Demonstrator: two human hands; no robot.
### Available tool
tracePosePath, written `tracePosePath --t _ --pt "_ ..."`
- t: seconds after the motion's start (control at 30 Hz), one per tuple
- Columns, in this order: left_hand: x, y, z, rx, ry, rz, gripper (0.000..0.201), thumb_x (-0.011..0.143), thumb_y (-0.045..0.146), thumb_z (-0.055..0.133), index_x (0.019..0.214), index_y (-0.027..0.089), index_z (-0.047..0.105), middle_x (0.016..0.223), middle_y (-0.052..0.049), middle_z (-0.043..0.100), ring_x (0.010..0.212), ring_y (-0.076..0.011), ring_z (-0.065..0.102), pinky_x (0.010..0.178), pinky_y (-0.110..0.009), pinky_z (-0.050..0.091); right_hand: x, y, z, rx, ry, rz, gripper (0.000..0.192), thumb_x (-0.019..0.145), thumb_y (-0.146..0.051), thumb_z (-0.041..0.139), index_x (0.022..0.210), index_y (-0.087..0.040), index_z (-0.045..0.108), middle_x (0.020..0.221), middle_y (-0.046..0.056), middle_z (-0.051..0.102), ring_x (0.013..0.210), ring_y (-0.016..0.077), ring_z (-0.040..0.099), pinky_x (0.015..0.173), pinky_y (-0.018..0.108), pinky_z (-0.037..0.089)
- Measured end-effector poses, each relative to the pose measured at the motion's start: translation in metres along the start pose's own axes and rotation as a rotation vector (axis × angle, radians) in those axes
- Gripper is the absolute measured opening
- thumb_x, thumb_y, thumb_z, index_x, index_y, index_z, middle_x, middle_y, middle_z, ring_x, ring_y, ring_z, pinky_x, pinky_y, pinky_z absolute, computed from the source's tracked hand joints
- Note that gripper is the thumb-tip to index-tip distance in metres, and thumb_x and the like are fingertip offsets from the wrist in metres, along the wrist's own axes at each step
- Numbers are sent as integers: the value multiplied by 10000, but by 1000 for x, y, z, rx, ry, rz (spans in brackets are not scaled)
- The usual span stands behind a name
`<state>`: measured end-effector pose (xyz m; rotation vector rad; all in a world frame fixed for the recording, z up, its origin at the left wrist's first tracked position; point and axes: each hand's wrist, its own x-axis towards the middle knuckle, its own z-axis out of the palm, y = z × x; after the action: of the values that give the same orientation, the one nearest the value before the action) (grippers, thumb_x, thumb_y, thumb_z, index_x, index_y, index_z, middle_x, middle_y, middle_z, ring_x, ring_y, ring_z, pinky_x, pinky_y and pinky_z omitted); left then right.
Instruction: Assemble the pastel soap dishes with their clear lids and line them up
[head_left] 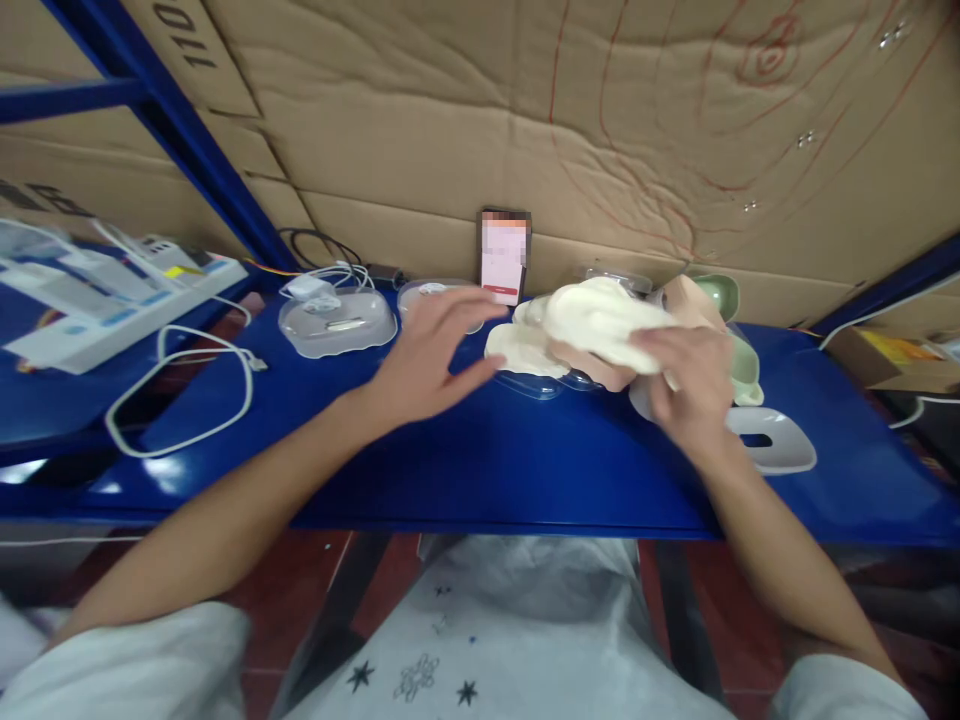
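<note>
My right hand [694,385] grips a cream-coloured plastic piece [600,315] with rounded edges, its fingers bent over the near right rim; the piece is blurred. Under and beside it lies a heap of parts. Among them are a cream wavy-edged piece [517,352], a peach-coloured piece [611,374] and a clear plastic piece [531,385]. My left hand [424,355] hovers left of the heap with nothing in it, thumb and fingers apart. Close to my right wrist lies a white oval plate [795,440] with a slot, partly covered by the wrist.
Clear wavy-edged dishes [337,325] sit at the back left. A phone [502,260] leans against the cardboard wall [405,130]. Green pieces [742,365] lie at the right. Further left are a power strip [120,310] and a looped white cable [112,420] on the blue table [480,470].
</note>
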<state>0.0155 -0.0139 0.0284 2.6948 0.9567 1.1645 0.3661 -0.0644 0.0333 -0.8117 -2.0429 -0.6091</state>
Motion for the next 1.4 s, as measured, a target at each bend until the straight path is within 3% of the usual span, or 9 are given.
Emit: tracePosePath --t 0.17,0.33,0.47,0.63,0.87,1.0,1.1,1.2,1.4 --pt "4 -60 -9 401 -114 -318 606 1048 479 529 1594 227 457 1710 -182 400 1572 -384 396 1258 -587 320 14 61 4 -228 -11 311 283 1063 -268 536 1294 -233 695 1352 136 729 1298 334 647 1064 552 480" --pt "-4 -87 -4 479 -380 -368 653 1033 480 564 1625 241 428 1693 -188 428 1568 -396 398 1250 -599 325 11 81 18 -226 -199 424 457 1085 -455 511 1449 -193 597 1479 203 637 1387 355 553 1115 583 434" --pt "-1 -81 -9 542 -406 -368 634 1010 549 615 1549 226 535 1503 -208 574 1417 -441 537 1190 -625 381 3 60 17 -271 -252 353 579 1067 -551 547 1555 -243 510 1632 183 506 1473 377 486 1154 613 348" --pt "5 -70 -21 425 -420 -347 571 979 587 663 1443 255 634 1393 -130 625 1264 -340 655 1086 -460 505 5 11 12 -132 -140 175 453 1071 -417 587 1489 -245 557 1519 175 589 1416 359 559 1132 554 415" --pt "4 -65 -22 499 -344 -355 443 1075 478 496 1393 211 652 1361 -133 677 1203 -340 693 989 -452 534 2 -52 31 128 -325 -220 332 1039 -280 668 1369 -244 650 1370 109 720 1247 281 673 1063 450 459" --pt "0 -58 -8 531 -383 -163 435 1090 491 489 1331 190 689 1354 -160 665 1274 -355 638 1077 -498 477 -3 -55 41 182 -374 -231 302 1041 -255 662 1340 -222 683 1395 117 721 1251 276 672 1071 447 450" --pt "-4 -53 3 551 -474 -120 422 1063 502 543 1314 204 705 1341 -161 681 1289 -371 629 1075 -506 477 -4 -49 43 186 -377 -231 284 1033 -242 671 1313 -194 694 1372 139 729 1240 290 678 1066 462 456" --pt "-4 -52 7 543 -555 -154 424 1059 422 530 1383 188 673 1361 -165 694 1279 -359 659 1041 -474 507 -2 -46 42 180 -372 -229 265 1041 -245 661 1298 -193 694 1356 138 736 1229 289 683 1058 464 468" --pt "4 -46 -4 456 -532 -400 409 1060 511 517 1308 244 703 1197 -91 796 1114 -346 752 905 -418 548 -5 -48 43 193 -392 -237 277 1056 -258 637 1321 -206 699 1375 130 730 1243 282 671 1057 459 475"
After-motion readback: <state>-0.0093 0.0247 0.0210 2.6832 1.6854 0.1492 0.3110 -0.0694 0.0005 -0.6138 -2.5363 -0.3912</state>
